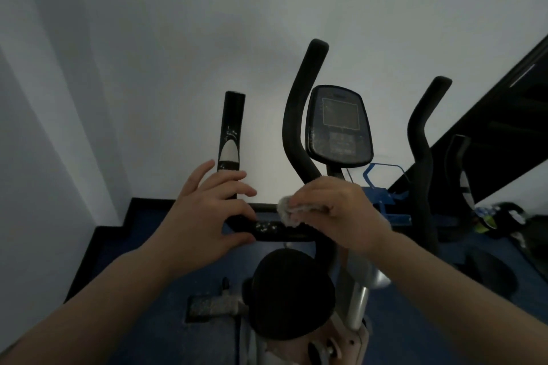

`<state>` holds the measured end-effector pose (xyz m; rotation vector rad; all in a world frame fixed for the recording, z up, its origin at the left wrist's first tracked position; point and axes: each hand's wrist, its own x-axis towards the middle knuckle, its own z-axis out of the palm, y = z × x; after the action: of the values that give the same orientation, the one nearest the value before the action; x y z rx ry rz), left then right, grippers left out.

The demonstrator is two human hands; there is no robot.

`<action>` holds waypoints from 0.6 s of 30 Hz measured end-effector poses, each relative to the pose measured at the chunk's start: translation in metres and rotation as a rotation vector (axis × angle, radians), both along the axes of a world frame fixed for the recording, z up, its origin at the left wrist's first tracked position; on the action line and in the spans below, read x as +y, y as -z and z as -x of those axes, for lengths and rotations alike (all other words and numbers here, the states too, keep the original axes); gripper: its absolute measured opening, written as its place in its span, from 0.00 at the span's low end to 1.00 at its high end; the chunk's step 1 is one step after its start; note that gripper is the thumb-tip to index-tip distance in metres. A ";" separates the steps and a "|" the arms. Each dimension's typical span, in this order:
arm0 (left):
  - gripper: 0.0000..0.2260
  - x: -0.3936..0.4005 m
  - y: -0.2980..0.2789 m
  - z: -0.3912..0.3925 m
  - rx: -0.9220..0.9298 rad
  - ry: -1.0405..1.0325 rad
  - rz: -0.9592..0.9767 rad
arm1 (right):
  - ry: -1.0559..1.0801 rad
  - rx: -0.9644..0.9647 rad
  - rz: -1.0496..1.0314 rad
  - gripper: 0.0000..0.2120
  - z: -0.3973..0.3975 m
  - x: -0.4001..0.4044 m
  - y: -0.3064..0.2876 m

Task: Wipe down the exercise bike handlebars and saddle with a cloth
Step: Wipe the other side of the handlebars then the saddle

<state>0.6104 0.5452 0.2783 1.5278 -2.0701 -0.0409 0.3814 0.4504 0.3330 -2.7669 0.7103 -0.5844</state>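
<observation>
My left hand point(207, 210) curls round the bend of the black handlebar point(272, 230) to steady it, while my right hand point(335, 207) pinches a grey cloth point(289, 212) on the speckled crossbar, best rubbed firmly leftward across the white flecks.

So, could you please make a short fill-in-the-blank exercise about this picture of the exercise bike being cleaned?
1. The right hand presses a crumpled ____ onto the handlebar.
2. The left hand holds the ____ end of the handlebar.
3. The round black saddle is ____ both hands in the picture.
4. The console stands between two tall curved ____.

Missing words: cloth; left; below; handles
</observation>
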 end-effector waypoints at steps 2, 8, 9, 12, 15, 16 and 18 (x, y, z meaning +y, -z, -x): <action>0.13 -0.001 0.003 0.000 0.012 0.014 0.016 | 0.099 -0.076 -0.042 0.10 0.009 -0.001 -0.002; 0.15 -0.001 0.000 -0.001 0.625 -0.087 0.077 | -0.012 0.223 0.085 0.14 0.020 0.004 -0.010; 0.14 -0.002 -0.003 -0.003 0.729 -0.144 0.086 | -0.034 0.252 0.088 0.14 0.015 0.004 -0.010; 0.14 -0.011 -0.009 -0.016 0.872 -0.252 0.012 | -0.048 0.298 0.018 0.13 0.005 0.002 -0.008; 0.15 -0.022 -0.010 -0.026 0.955 -0.231 -0.132 | 0.060 0.249 -0.148 0.11 -0.009 0.005 -0.008; 0.15 -0.024 -0.010 -0.027 0.986 -0.220 -0.160 | 0.082 0.214 -0.195 0.10 -0.017 0.007 -0.008; 0.16 -0.028 -0.011 -0.029 1.040 -0.216 -0.177 | 0.115 0.102 -0.243 0.09 -0.034 0.012 -0.004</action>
<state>0.6391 0.5174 0.2890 1.3691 -1.0859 -0.7764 0.4156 0.4627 0.3372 -2.5571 0.9038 -0.3525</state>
